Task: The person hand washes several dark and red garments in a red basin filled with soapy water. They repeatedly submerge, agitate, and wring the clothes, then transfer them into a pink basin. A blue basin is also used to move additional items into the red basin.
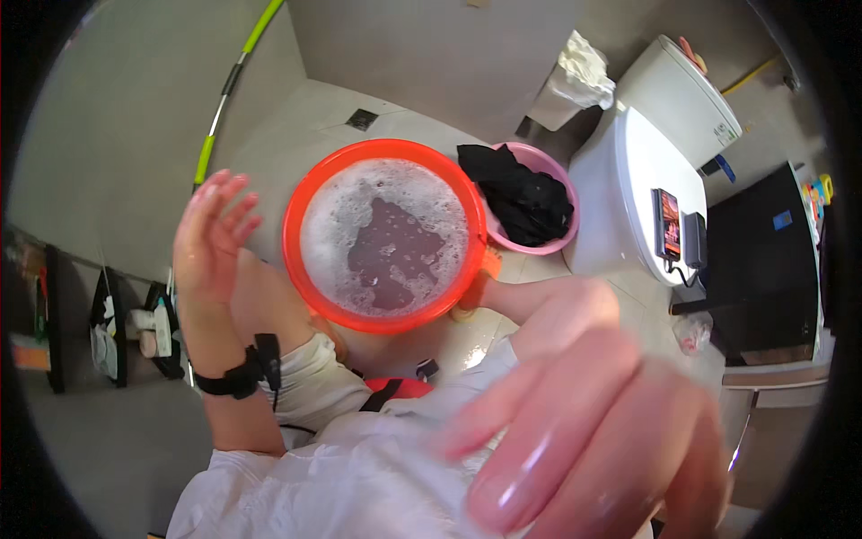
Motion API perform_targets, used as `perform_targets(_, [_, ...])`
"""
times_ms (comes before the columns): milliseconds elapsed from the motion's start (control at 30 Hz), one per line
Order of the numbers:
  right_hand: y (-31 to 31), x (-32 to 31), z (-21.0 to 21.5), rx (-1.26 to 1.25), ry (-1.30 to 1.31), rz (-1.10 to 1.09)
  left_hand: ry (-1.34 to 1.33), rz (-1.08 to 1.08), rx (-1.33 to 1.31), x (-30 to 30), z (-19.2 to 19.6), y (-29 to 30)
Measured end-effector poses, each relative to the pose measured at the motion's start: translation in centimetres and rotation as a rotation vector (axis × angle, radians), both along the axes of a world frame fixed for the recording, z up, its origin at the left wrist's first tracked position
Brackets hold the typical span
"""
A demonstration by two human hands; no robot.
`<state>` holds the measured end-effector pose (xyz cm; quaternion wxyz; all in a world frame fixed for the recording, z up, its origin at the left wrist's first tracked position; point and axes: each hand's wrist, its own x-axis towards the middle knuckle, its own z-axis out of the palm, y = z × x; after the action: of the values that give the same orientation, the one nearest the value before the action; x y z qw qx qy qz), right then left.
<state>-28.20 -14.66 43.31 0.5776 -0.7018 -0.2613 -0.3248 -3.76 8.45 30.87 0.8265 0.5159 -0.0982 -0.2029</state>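
My left hand [213, 235] is raised to the left of a red-orange basin [297, 262], its fingers apart and nothing in it. A black strap with a small device [242, 373] circles the left wrist. In the basin is cloudy, greyish water [395, 251] with white suds around its edge; anything under the surface is hidden. Very near the camera, my right hand [597, 431] looms large and partly blurred at lower right. Its fingers are loosely bent and spread, with nothing seen in them. Neither hand touches the basin, which stands between my legs.
A pink basin [573, 220] holding black cloth [521, 198] stands to the right. Beyond it are a white toilet [606, 189] with a phone [667, 223] on its lid and a lined bin [561, 94]. A green-and-silver pole [215, 126] leans at left; wall shelves [112, 323] hold bottles.
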Motion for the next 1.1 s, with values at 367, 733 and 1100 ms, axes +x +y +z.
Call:
perform_targets(367, [9.6, 2.2, -0.7, 0.197, -0.073, 0.313, 0.151, 0.557, 0.26, 3.0, -8.9, 23.7])
perform_targets(733, [15.7, 6.7, -0.9, 0.247, 0.562, 0.281, 0.233, 0.557, 1.473, -2.4, -24.0, 28.0])
perform_targets(1100, [13.2, 15.2, -6.7, 0.096, 0.705, 0.795, 0.607, 0.357, 1.528, 1.8, -29.8, 22.9])
